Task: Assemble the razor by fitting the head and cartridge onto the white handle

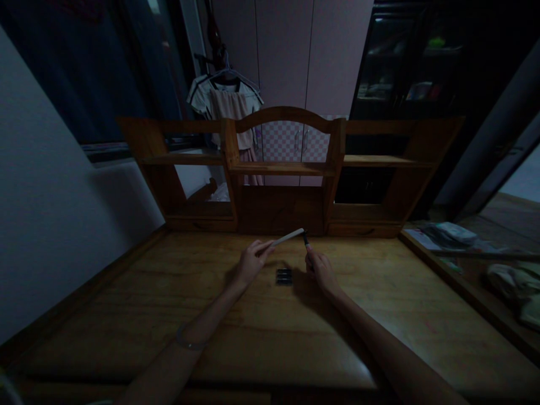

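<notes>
My left hand [251,263] is closed on the lower end of a slim white stick [289,236], which slants up to the right above the desk. My right hand [321,270] wraps round a slim dark tool [306,238] whose kind I cannot make out. Its dark upper end is close to the white stick's far tip; whether they touch is hard to tell. Between and below my hands, a small clear-looking pack with several dark bars [284,276] lies on the wooden desk [236,349].
A wooden shelf unit [282,169] with open compartments and low drawers stands along the desk's back edge. A wall [76,214] is on the left. To the right, beyond a raised wooden edge, lie papers and a plastic-looking bundle [455,233]. Clothes [228,104] hang behind the shelf.
</notes>
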{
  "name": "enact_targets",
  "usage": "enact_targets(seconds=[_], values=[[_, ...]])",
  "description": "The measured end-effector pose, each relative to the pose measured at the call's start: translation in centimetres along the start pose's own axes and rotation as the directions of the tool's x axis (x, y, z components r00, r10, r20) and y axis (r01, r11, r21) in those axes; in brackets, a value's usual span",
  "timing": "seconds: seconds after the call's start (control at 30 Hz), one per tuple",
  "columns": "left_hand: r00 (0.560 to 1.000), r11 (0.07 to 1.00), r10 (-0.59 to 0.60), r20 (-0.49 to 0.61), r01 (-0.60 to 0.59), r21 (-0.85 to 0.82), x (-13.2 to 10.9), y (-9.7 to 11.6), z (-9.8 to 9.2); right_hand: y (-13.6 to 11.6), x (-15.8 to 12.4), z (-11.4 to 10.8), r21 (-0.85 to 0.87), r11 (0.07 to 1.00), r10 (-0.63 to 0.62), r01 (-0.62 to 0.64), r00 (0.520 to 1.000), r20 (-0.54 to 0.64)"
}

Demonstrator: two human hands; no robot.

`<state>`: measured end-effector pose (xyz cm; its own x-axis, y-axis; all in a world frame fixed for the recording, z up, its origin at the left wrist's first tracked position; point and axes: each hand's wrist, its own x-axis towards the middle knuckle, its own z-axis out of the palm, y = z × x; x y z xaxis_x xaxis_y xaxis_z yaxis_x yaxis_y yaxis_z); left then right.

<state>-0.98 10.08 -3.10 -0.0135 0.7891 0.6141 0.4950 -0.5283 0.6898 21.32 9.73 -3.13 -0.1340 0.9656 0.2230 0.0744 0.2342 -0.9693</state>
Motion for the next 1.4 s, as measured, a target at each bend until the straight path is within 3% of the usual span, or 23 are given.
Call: enact_targets(seconds=[0.37,0.53,1.07,1.4], values=[[1.0,1.0,-0.013,0.006,0.013,0.004,0.0,-0.1,0.1,-0.3,-0.1,0.1,-0.045,0.999,0.006,-0.006,1.0,-0.007],[0.999,1.0,-0.029,0.021,0.03,-0.007,0.0,0.0,0.2,-0.6,-0.2,0.1,0.001,1.0,0.012,-0.012,0.999,-0.039],[1.0,0.999,0.011,-0.008,-0.011,-0.039,0.0,1.0,-0.1,-0.3,0.2,0.2,0.117,0.992,0.046,-0.048,0.999,0.021],[1.0,1.0,0.015,-0.026,-0.016,-0.021,0.0,1.0,-0.2,-0.6,0.0,0.2,0.103,0.994,0.047,-0.048,0.999,0.013]])
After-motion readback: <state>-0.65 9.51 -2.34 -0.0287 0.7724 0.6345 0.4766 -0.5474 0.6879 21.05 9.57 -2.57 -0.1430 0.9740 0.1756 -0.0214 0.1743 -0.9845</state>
